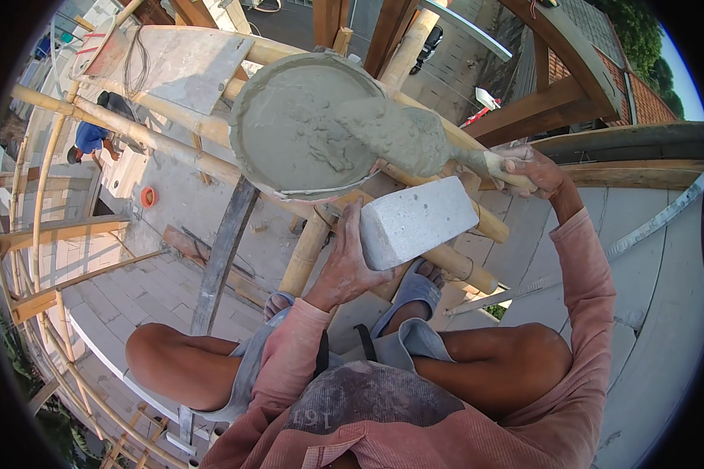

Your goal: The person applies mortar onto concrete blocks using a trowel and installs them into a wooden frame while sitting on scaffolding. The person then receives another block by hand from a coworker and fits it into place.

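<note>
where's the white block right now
In the head view, the white block is just right of centre, gripped at its left end by the left hand, below and to the right of the round mortar tub.

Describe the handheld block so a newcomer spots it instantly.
Start at the big round tub of grey mortar, top centre. Below its right side, the left hand grips the block. Its pale, pitted, straight-edged faces set it apart from the tub and darker mortar.

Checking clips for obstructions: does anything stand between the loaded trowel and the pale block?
Nothing visible does: in this view, the pale block in the left hand shows just below the loaded trowel in the right hand.
</note>
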The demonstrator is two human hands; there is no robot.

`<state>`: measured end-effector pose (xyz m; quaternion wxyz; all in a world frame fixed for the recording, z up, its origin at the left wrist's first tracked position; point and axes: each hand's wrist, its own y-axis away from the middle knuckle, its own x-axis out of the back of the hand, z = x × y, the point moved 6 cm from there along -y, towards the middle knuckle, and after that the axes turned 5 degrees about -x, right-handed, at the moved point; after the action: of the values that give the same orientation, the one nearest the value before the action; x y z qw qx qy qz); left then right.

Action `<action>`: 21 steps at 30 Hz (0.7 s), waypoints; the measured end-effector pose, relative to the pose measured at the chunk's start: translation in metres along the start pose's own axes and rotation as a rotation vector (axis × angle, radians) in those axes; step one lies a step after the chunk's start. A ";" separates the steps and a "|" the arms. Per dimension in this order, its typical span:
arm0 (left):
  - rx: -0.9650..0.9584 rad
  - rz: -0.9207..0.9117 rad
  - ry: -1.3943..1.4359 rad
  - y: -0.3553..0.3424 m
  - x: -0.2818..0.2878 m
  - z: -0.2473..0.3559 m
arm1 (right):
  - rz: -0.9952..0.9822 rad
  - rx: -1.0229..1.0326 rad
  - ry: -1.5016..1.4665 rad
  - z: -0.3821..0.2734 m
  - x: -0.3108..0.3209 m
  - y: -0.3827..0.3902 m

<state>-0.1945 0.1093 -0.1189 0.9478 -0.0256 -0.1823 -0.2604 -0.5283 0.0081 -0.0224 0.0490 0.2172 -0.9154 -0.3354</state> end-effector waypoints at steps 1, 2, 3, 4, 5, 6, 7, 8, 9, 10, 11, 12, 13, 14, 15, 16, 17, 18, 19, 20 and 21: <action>-0.002 -0.008 0.006 -0.001 0.000 0.000 | 0.008 -0.005 -0.003 0.003 0.005 0.003; 0.007 0.003 0.014 -0.001 0.002 -0.001 | -0.028 -0.045 0.010 0.011 0.010 0.006; 0.016 0.014 0.022 0.000 0.003 -0.002 | -0.063 -0.084 0.022 0.017 0.014 0.012; 0.013 0.001 0.032 0.001 0.001 -0.003 | -0.051 -0.093 0.017 0.021 0.022 0.021; 0.004 0.013 0.034 0.001 0.002 -0.005 | -0.100 -0.100 0.046 0.021 0.025 0.030; -0.005 0.025 0.036 0.001 0.002 -0.006 | -0.149 -0.106 0.075 0.023 0.027 0.040; -0.007 0.014 0.049 0.000 0.000 -0.006 | -0.137 -0.118 0.071 0.026 0.029 0.053; 0.005 0.005 0.061 0.000 0.001 -0.005 | -0.032 -0.078 0.210 0.027 0.033 0.065; 0.017 -0.005 0.072 -0.001 0.002 -0.005 | 0.075 -0.039 0.349 0.028 0.037 0.076; 0.017 -0.014 0.077 -0.001 0.000 -0.010 | 0.133 -0.128 0.387 0.035 0.041 0.085; 0.020 -0.011 0.114 0.000 -0.004 -0.018 | 0.141 -0.137 0.379 0.035 0.032 0.094; 0.027 -0.005 0.144 0.002 -0.003 -0.023 | 0.164 -0.124 0.445 0.029 0.016 0.098; 0.032 -0.018 0.143 0.005 -0.003 -0.025 | 0.186 -0.112 0.512 0.029 0.003 0.100; 0.026 -0.016 0.146 0.005 -0.002 -0.025 | 0.173 -0.120 0.582 0.034 -0.007 0.105; 0.020 -0.015 0.151 0.004 -0.002 -0.024 | 0.183 -0.130 0.577 0.042 -0.015 0.110; 0.017 -0.027 0.158 0.003 -0.003 -0.023 | 0.267 -0.056 0.620 0.047 -0.021 0.114; 0.024 -0.021 0.149 0.003 -0.001 -0.023 | 0.345 0.027 0.659 0.048 -0.030 0.116; 0.030 -0.018 0.145 0.003 -0.001 -0.024 | 0.410 0.028 0.698 0.049 -0.042 0.117; 0.030 -0.028 0.148 0.004 -0.001 -0.025 | 0.416 0.020 0.692 0.061 -0.051 0.118; 0.044 -0.033 0.136 0.003 -0.002 -0.026 | 0.532 0.090 0.767 0.071 -0.056 0.122; 0.058 -0.035 0.122 0.002 -0.002 -0.027 | 0.646 0.165 0.842 0.080 -0.060 0.125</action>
<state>-0.1861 0.1082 -0.1443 0.9527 0.0209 -0.1319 -0.2729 -0.5390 0.1666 -0.0012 0.4954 0.0435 -0.8600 -0.1143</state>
